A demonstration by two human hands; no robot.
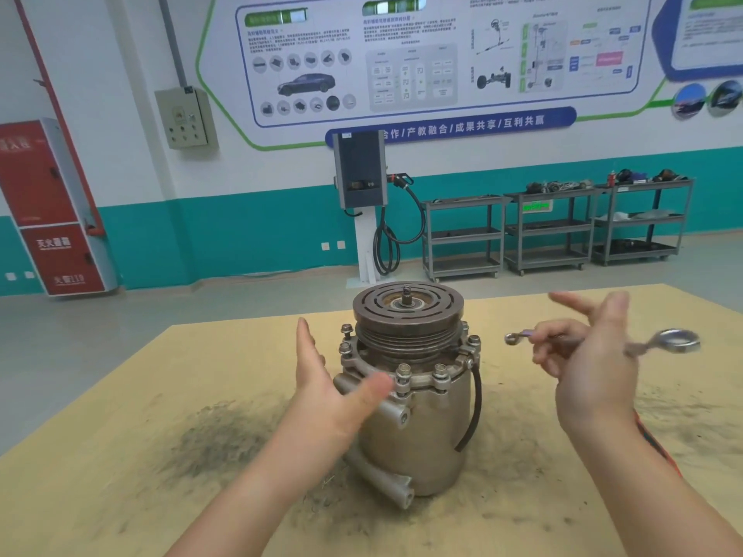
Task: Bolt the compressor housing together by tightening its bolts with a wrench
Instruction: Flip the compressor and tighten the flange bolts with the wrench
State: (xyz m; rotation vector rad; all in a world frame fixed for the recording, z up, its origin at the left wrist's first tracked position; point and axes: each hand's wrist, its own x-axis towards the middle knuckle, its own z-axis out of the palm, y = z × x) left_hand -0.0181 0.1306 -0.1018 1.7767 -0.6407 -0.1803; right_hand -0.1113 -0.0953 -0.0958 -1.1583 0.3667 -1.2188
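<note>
The compressor housing (418, 420) stands upright mid-table, a grooved pulley (408, 311) on top and several flanged bolts (403, 371) around its collar. My left hand (325, 391) is spread flat beside the housing's left flank, thumb across the front near a bolt; contact is unclear. To the right, clear of the housing, my right hand (583, 363) is raised at pulley height. Its lower fingers curl round the shank of a double ring wrench (667, 342), while the index finger and thumb stick out straight. The wrench lies roughly level, its small ring end (511, 338) towards the pulley.
The wooden tabletop (161, 456) is smeared with dark grime around the compressor. A black hose (474, 412) hangs down the housing's right side. Beyond the table are a charging post (362, 203), grey shelf carts (559, 227) and a red cabinet (48, 211).
</note>
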